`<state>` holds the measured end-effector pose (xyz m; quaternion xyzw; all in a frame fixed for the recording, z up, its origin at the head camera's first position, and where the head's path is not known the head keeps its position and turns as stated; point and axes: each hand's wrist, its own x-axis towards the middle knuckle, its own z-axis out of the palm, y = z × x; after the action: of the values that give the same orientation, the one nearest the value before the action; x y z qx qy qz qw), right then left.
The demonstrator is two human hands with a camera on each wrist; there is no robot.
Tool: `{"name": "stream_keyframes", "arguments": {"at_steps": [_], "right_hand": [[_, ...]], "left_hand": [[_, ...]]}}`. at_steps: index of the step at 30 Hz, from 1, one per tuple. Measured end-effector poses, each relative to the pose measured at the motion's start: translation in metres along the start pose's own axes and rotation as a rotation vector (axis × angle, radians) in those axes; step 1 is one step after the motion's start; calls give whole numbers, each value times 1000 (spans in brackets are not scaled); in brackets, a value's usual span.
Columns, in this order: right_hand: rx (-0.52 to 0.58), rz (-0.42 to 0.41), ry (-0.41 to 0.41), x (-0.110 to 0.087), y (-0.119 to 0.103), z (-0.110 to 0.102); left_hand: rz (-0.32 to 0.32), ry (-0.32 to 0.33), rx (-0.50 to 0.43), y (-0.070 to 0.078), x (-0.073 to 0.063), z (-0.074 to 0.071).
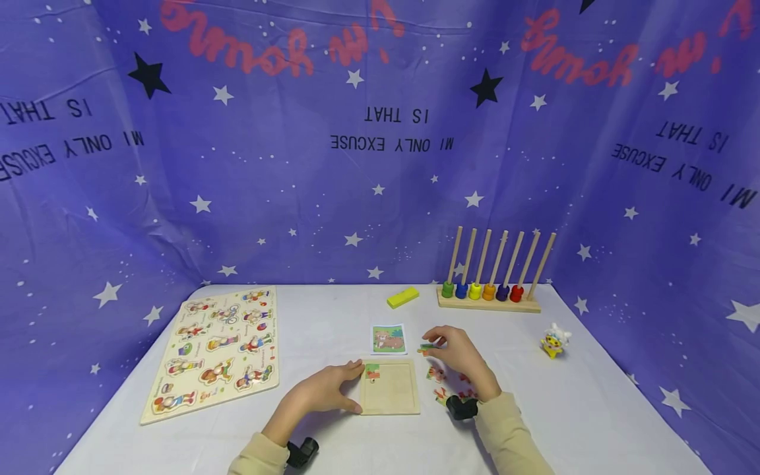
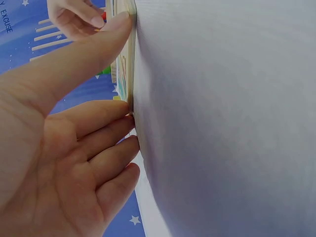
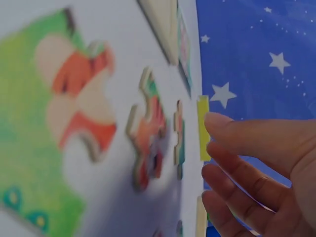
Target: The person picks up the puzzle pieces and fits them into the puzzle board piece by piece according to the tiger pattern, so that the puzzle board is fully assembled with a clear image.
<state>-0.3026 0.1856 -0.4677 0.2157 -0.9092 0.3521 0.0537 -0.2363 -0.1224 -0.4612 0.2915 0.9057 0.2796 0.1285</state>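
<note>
In the head view my left hand (image 1: 326,389) rests against the left edge of a shallow wooden puzzle tray (image 1: 390,409), thumb near the lower corner and fingers near the upper one. The left wrist view shows those fingers fairly straight at the tray's edge. One puzzle piece (image 1: 372,371) lies in the tray's upper left corner. My right hand (image 1: 457,349) hovers over a green and orange puzzle piece (image 1: 425,348). The right wrist view has its fingertips apart from this piece (image 3: 179,140), with nothing between them. Several red and green pieces (image 1: 436,374) lie below that hand.
A picture card (image 1: 388,339) of a brown animal lies behind the tray. Farther back are a yellow block (image 1: 403,297) and a peg rack (image 1: 489,303) with coloured beads. A large figure puzzle board (image 1: 216,349) lies left, a small yellow-and-white toy (image 1: 554,341) right.
</note>
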Motion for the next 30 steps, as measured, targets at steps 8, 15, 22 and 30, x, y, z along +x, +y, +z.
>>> {"name": "stream_keyframes", "arguments": {"at_steps": [8,15,22,30], "right_hand": [[-54,99,-22,0,7,3],[-73,49,-29,-2,10,5],[-80,26,-13,-1,13,6],[-42,91,-12,0,12,5]], "left_hand": [[-3,-1,-3,0,1,0],[-1,-1,-7,1,0,0],[1,2,-7,1,0,0],[-4,2,-14,1,0,0]]}}
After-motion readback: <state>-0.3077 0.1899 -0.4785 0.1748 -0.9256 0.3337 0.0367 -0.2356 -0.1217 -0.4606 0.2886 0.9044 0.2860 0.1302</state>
